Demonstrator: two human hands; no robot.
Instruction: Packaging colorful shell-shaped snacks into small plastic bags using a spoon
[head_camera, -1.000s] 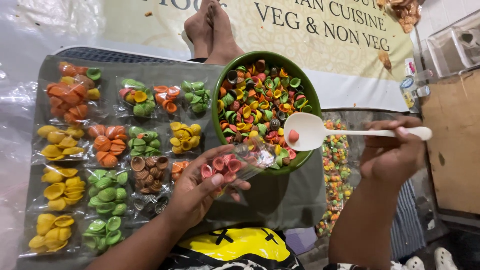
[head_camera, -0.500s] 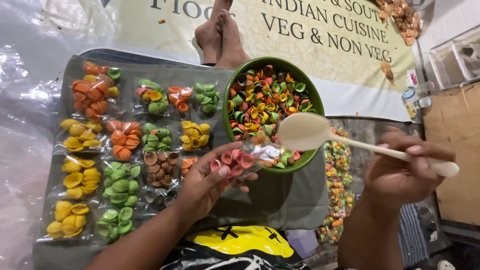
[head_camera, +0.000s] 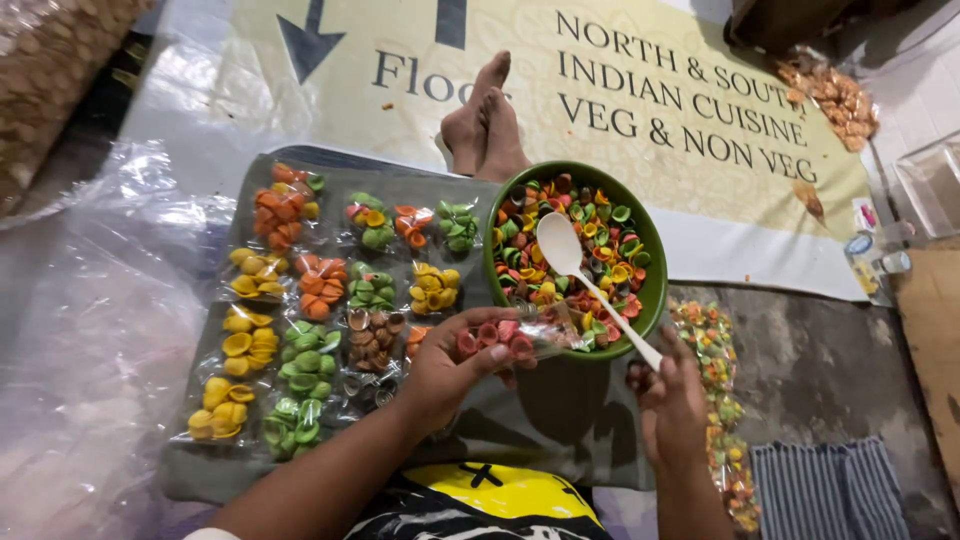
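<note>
Far left of left hand: crumpled clear plastic sheet (head_camera: 90, 300) on the floor.
Just left of left hand: grey tray (head_camera: 560, 420) with small clear packets (head_camera: 300, 290) of yellow, orange, green and brown shell-shaped snacks in rows.
Left hand (head_camera: 450, 365): closed around small clear bag (head_camera: 515, 335) of pink shell snacks, held at the near rim of the bowl.
Beyond both hands: green bowl (head_camera: 650, 295) heaped with mixed coloured shells; bare feet (head_camera: 485, 125) behind it, on a printed banner (head_camera: 640, 100).
Right hand (head_camera: 670, 395): gripping handle of white plastic spoon (head_camera: 590, 285), scoop end lying in the bowl.
Right of right hand: strip of filled mixed-colour packets (head_camera: 715, 390); striped cloth (head_camera: 830, 490).
</note>
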